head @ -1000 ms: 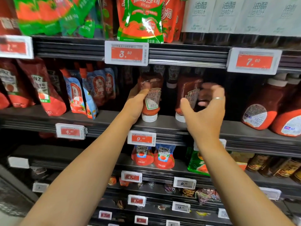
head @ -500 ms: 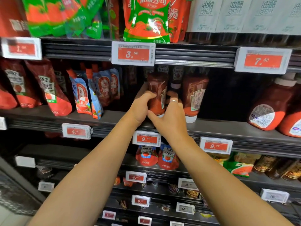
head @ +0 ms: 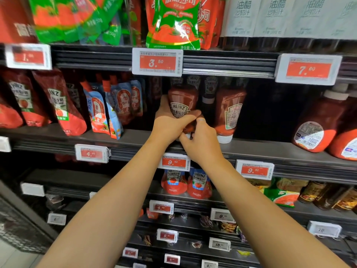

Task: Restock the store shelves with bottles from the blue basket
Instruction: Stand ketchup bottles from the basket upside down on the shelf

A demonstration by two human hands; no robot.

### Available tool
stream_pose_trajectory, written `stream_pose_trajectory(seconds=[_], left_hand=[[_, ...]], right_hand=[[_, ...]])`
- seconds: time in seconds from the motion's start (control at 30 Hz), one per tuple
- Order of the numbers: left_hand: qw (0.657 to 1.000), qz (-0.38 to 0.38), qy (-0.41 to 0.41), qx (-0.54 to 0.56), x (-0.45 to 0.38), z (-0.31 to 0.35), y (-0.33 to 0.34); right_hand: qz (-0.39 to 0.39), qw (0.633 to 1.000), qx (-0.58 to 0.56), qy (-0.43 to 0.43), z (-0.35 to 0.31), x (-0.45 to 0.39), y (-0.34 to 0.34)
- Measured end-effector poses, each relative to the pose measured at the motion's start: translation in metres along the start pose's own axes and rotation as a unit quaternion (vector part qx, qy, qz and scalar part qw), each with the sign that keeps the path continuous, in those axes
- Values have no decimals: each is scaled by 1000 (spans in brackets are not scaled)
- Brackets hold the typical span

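My left hand wraps around the Heinz ketchup bottle, which stands cap-down on the shelf just left of a second ketchup bottle. My right hand curls round the same bottle's lower end, above the 9.40 price tag.

Glossy plastic bottle, matt metal shelf

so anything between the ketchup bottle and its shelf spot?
Nothing visible. Both hands, left hand and right hand, hold the ketchup bottle at the shelf front; a neighbouring bottle stands beside, apart.
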State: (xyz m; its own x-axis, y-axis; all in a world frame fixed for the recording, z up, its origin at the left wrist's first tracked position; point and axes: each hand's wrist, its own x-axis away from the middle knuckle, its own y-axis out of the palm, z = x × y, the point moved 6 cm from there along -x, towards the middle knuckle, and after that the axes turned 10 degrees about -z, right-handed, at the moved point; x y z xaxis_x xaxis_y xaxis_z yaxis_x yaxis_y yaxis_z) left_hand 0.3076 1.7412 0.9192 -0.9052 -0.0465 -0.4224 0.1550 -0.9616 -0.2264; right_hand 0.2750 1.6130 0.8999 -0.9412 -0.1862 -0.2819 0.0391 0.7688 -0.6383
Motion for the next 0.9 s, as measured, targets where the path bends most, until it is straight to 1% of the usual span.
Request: stream_pose_trajectory(seconds=[0.23, 0.3, 0.33, 0.4, 0.43, 0.5, 0.57, 0.6, 0.67, 0.73, 0.77, 0.8, 0.9], left_hand=[[999, -17, -22, 17, 0, -2, 2], [999, -7, -21, 40, 1, -3, -2], [998, 12, -7, 60, 3, -1, -7], [994, 58, 67, 67, 10, 12, -16], [990, 79, 114, 38, 15, 24, -19], [972, 107, 203, -58, 23, 54, -20], [943, 104, 264, -174, 24, 86, -11], [936, 75, 260, -227, 20, 99, -3], [925, -38, 204, -319, 6, 112, 19], [878, -157, 184, -414, -1, 115, 41], [853, -198, 185, -445, -2, 116, 50], [837, -232, 185, -460, -4, 116, 55], [811, -294, 177, -474, -9, 117, 67]], right_hand=[[-13, 1000, 20, -6, -2, 11, -8], [5, 999, 32, -33, -1, 23, -20], [23, 998, 30, -45, 0, 30, -29], [73, 996, 10, -50, 8, 40, -53], [102, 994, -1, -44, 13, 44, -66], [163, 986, -8, -21, 25, 47, -91], [184, 983, 7, 15, 36, 44, -106], [176, 984, 17, 34, 40, 40, -109], [138, 988, 28, 61, 46, 31, -108], [106, 992, 20, 68, 48, 23, -103], [94, 993, 10, 67, 48, 19, -99], [85, 994, 3, 69, 49, 16, -96], [82, 992, 21, 90, 53, 11, -92]])
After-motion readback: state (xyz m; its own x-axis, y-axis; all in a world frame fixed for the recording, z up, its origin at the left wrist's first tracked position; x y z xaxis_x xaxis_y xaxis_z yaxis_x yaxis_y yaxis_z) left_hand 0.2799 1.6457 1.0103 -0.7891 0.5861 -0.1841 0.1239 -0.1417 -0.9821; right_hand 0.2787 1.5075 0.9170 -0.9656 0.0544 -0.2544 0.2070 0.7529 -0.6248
